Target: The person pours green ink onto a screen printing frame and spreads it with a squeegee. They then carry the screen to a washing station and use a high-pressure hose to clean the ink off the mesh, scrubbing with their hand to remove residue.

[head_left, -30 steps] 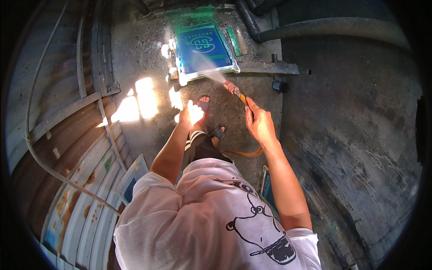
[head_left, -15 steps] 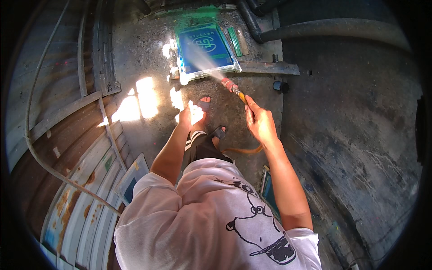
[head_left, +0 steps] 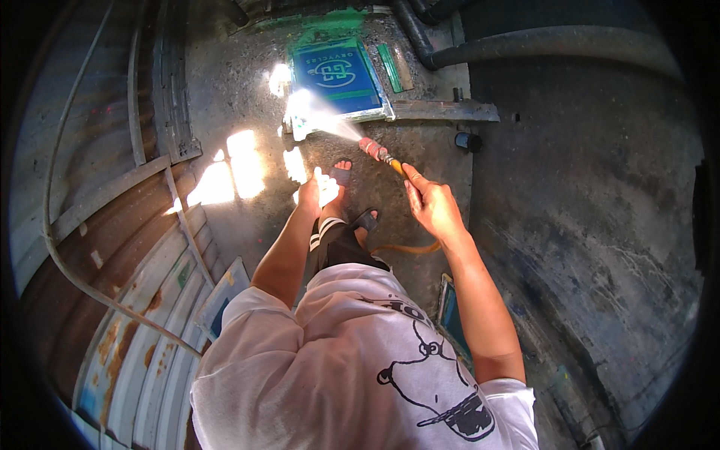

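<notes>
My right hand (head_left: 433, 204) is closed around a yellow hose (head_left: 399, 169) with a red spray nozzle (head_left: 373, 148) at its end. A white fan of water (head_left: 330, 122) leaves the nozzle toward the near left corner of a screen-printing frame (head_left: 369, 103). The frame has blue mesh with a pale round emblem and lettering, green strips and a light rim; it lies on the floor ahead. My left hand (head_left: 309, 193) is held in front of my body, apart from the frame. Strong sunlight washes out its fingers, so their pose and any contents are unclear.
Beside the frame lie a green strip (head_left: 390, 67) and a grey beam (head_left: 446, 112). A dark cup-like container (head_left: 468, 142) is near the right wall. Thick pipes (head_left: 555, 54) cross the far right. Corrugated metal (head_left: 139, 352) lines the left; other frames (head_left: 225, 294) lean near my sides.
My right hand has swung the nozzle slightly left and nearer to me. The spray has shifted from the frame's middle to its near left corner. My left hand stays in place.
</notes>
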A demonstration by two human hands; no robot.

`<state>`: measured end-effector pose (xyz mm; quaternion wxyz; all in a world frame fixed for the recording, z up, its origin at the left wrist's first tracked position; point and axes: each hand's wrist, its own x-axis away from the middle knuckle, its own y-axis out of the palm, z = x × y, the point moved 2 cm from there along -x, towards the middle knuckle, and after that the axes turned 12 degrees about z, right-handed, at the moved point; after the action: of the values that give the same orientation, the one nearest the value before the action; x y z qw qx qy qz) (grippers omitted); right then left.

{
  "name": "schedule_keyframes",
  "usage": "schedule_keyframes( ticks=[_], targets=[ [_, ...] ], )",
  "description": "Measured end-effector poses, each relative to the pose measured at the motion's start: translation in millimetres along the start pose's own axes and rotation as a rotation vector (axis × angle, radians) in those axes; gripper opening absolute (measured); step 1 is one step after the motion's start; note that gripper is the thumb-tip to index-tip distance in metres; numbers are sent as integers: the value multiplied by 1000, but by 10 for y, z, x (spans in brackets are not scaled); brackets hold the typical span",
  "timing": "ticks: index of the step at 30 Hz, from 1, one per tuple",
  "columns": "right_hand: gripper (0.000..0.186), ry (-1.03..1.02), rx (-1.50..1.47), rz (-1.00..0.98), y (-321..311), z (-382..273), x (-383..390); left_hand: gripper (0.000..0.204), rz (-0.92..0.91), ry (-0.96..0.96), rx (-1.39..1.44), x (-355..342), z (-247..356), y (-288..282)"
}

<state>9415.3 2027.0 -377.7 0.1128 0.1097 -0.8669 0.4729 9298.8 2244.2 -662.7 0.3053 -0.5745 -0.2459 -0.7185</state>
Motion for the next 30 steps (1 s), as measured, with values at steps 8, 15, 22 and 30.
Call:
schedule_keyframes(
  ticks=[8, 15, 22, 30],
  targets=[
    [35, 158, 140, 162, 16, 21, -42, 52, -9, 40, 63, -36, 23, -51],
    [36, 186, 80, 133, -55, -21, -172, 48, 39, -17, 40, 83, 90, -55],
    [35, 143, 102, 141, -190, -28, -378, 50, 71, 3, -41, 77, 102, -153],
    [34, -15, 89, 127, -233, -261, -610, 54, 49, 3, -48, 32, 83, -232]
  ],
)
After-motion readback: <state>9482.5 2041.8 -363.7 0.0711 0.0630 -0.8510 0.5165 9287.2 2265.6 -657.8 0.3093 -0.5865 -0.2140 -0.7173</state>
